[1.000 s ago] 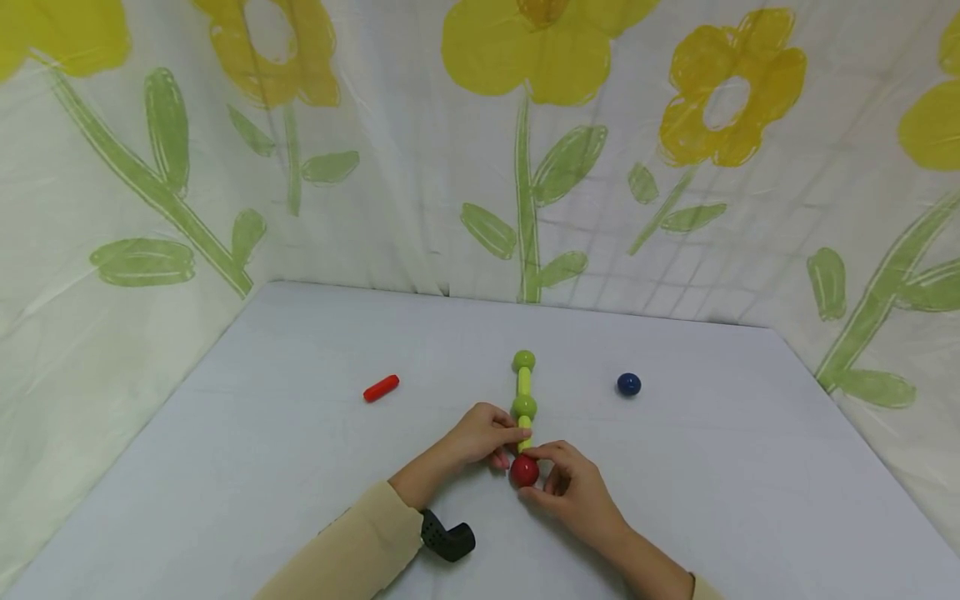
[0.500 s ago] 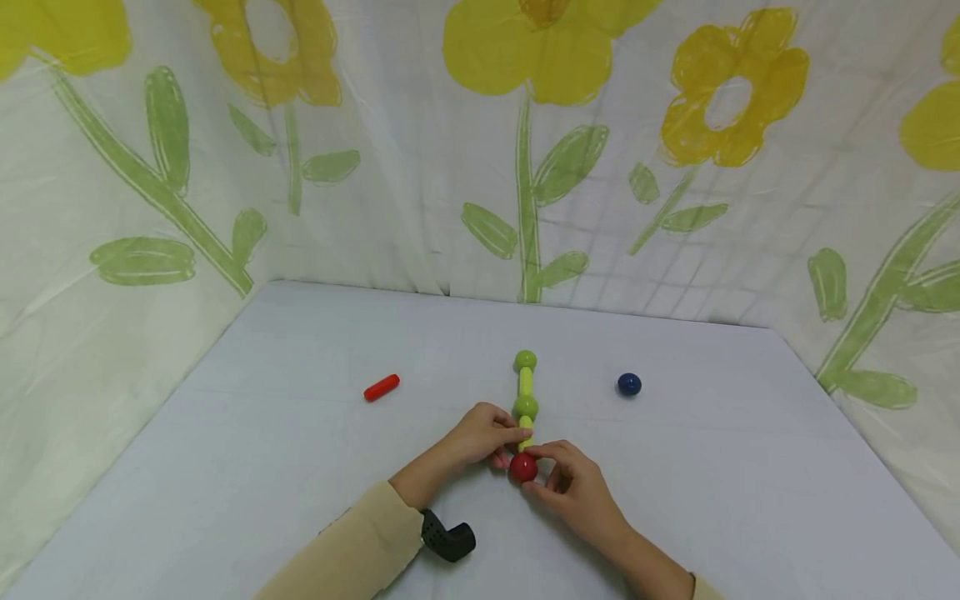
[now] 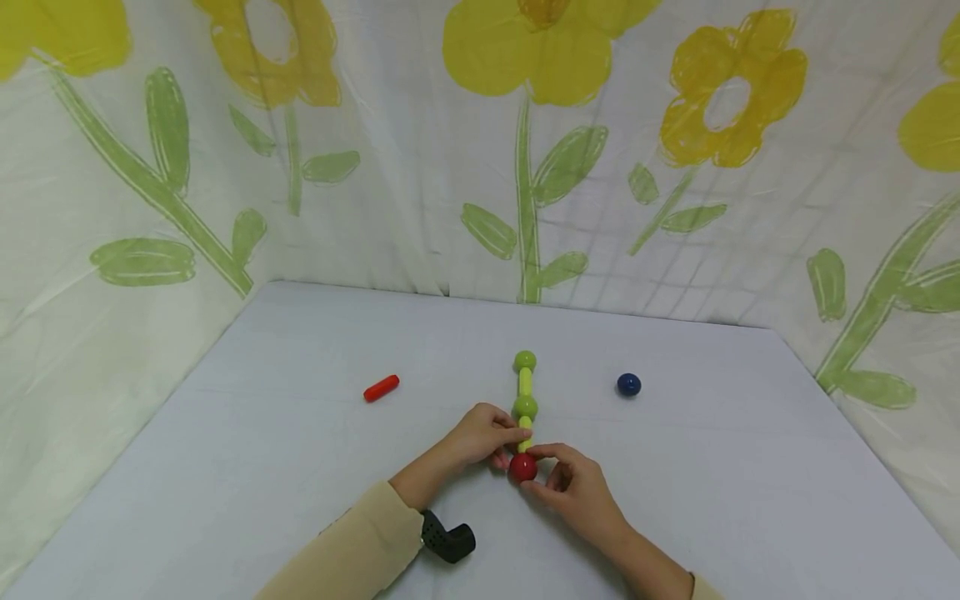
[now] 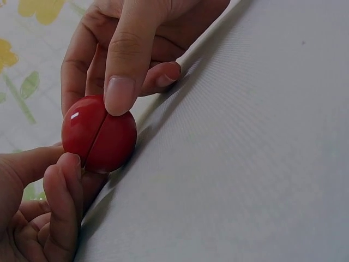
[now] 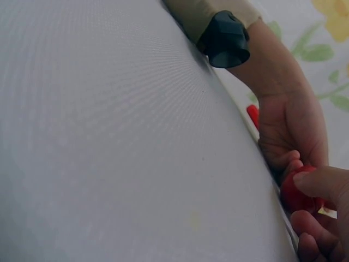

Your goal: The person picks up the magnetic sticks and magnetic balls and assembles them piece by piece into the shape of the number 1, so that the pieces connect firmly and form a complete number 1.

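A column of yellow-green toy pieces lies on the table in the head view: a far ball [image 3: 525,361], a rod [image 3: 525,383], a middle ball [image 3: 525,407] and a near rod [image 3: 526,423]. My left hand [image 3: 480,433] pinches that near rod. At the column's near end sits a red ball [image 3: 522,468], held between the thumb and fingers of my right hand [image 3: 581,492]. In the left wrist view the red ball [image 4: 98,134] shows a groove across it, with the right thumb pressing its top. Fingers partly hide the joint between near rod and red ball.
A red rod [image 3: 381,388] lies apart on the left of the white table [image 3: 285,467]. A dark blue ball [image 3: 628,384] sits on the right. A black device [image 3: 448,537] is at the left wrist. A flower-printed curtain [image 3: 420,192] hangs behind.
Over the first half second the red ball shifts slightly away from me, towards the near rod, and the right thumb moves with it. The left hand stays in place.
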{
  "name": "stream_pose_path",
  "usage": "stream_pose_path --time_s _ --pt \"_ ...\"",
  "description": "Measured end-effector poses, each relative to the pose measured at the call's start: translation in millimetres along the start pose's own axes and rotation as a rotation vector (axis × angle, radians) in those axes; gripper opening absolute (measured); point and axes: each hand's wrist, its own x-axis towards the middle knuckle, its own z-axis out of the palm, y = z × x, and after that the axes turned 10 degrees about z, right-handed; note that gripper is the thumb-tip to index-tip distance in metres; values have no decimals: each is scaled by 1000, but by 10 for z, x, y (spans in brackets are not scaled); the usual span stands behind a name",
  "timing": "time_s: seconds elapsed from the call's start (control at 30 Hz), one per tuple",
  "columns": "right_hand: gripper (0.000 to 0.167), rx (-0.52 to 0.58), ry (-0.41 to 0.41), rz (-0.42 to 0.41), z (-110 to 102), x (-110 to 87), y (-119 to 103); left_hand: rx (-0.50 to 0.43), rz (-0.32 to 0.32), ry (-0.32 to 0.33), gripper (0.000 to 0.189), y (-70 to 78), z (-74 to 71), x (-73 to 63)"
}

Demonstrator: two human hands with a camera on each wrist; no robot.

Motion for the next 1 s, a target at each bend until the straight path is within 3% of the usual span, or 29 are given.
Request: stream_pose_path --time_s 0.27,0.47,0.6,0.73,1.0 --pt "34 12 -10 20 -15 1 -4 -12 -1 3 23 -3 -14 -6" --pt "35 32 -19 23 -18 5 -5 11 -13 -7 26 -11 -127 -9" --pt "35 35 -21 27 -20 11 -4 25 -19 15 26 2 -284 -2" --pt "35 38 -24 35 -24 8 4 39 -40 79 28 63 -485 -17" --pt "36 46 -25 29 -27 -2 29 34 32 139 34 48 -962 -134"
